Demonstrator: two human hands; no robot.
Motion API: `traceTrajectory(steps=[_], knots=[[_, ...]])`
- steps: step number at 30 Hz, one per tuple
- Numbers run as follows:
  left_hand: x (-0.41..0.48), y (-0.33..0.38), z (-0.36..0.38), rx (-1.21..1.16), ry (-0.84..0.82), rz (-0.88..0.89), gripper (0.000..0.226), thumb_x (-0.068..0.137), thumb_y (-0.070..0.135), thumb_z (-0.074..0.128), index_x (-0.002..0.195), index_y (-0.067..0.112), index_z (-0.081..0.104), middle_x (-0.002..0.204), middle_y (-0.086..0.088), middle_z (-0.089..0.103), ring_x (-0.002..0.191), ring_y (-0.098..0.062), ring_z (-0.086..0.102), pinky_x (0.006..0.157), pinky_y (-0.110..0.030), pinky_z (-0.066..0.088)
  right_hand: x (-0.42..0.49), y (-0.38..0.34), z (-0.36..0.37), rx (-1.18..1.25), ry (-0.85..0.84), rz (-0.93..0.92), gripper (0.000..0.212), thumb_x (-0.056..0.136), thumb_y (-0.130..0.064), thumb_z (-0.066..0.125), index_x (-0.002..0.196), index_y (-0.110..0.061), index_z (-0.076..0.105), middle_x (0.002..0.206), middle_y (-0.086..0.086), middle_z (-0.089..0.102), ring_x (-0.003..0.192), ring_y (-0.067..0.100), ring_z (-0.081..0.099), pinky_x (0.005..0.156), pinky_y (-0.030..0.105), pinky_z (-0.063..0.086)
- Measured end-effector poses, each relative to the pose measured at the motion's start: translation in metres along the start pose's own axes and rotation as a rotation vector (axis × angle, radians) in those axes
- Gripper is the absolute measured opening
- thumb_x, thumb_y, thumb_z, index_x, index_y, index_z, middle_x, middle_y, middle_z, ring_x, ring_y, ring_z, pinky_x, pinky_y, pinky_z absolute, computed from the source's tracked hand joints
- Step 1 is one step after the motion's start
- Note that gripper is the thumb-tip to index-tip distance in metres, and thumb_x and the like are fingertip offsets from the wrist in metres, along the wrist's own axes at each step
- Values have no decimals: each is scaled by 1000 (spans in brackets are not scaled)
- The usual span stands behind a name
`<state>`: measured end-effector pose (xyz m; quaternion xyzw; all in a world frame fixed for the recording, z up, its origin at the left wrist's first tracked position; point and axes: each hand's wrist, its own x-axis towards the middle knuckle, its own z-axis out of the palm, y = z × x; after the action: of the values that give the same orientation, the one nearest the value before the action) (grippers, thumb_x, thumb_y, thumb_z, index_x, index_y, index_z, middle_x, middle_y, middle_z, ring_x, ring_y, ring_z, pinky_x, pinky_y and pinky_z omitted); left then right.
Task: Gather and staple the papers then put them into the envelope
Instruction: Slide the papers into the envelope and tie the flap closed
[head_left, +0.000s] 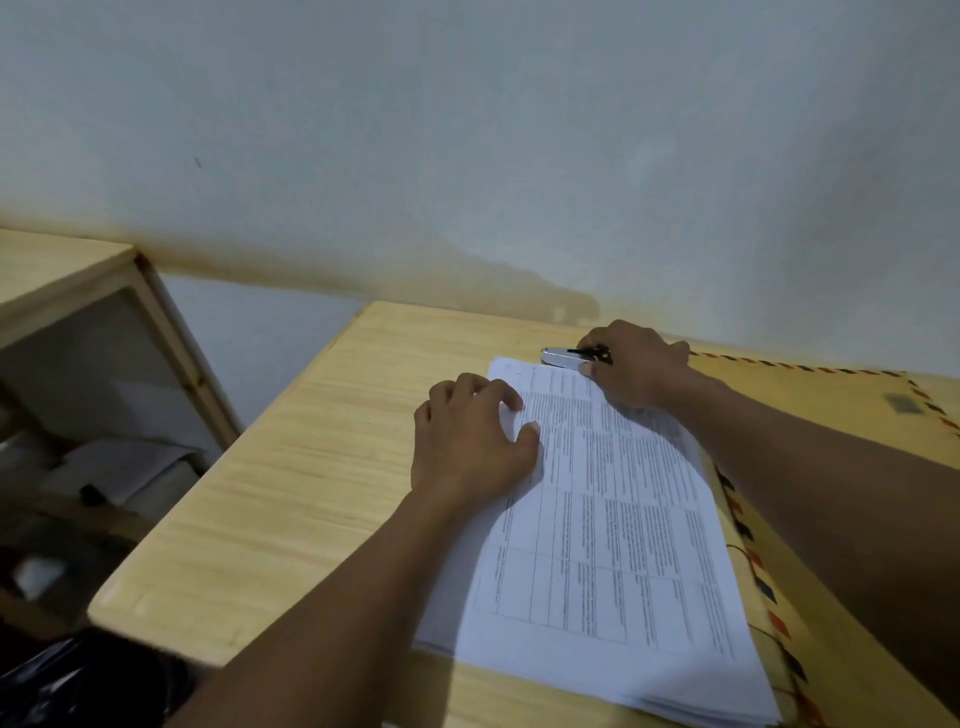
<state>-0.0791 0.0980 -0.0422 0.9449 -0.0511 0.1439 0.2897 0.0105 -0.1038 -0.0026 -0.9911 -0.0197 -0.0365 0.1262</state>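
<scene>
A stack of printed papers with table grids lies on the wooden table, partly over a brown envelope with a striped airmail border. My left hand rests flat on the stack's upper left edge, fingers spread and pressing down. At the stack's far corner sits a silver stapler. My right hand grips the stapler's near end, fingers curled around it. The stapler's rear part is hidden under that hand.
A pale wall runs just behind the table. To the left stands a wooden shelf unit holding loose paper and small items. A dark bag lies below the table's front left corner.
</scene>
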Motion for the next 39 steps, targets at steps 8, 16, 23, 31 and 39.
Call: traceTrajectory(steps=[8,16,23,31,39], knots=[[-1,-1,-1,-3,-5,0,29,84,52,60,109,38,63,126,15,53,128,-15,39,106,-34,27,3,-4,2,4,-16,63,35,97,-35,53,132,-36,53,132,2,53,121,33,46,97,52,30],[-1,4,-11,-153,-7,-96,30,81,46,69,107,32,68,128,3,52,128,-18,46,110,-38,35,-52,11,-13,80,174,165,37,92,-34,56,126,-21,50,131,11,43,124,34,42,98,46,36],[-16,2,-33,-36,-94,-144,29,87,39,64,110,23,71,128,-8,57,128,-28,47,98,-39,45,-115,25,-32,139,-92,258,20,86,-33,60,89,-13,58,91,6,63,85,26,60,65,33,45],[-49,22,-50,-95,-150,-215,31,86,36,67,115,24,69,126,-3,64,128,-26,49,99,-40,48,-146,3,-24,288,-118,299,30,76,-18,69,62,-17,42,60,1,43,58,20,42,53,26,30],[-56,27,-66,-429,-152,-311,25,85,14,74,111,15,71,121,-22,63,94,-34,65,65,-24,43,-161,1,-20,450,91,308,21,83,-3,61,102,-12,59,108,6,54,111,30,51,82,37,49]])
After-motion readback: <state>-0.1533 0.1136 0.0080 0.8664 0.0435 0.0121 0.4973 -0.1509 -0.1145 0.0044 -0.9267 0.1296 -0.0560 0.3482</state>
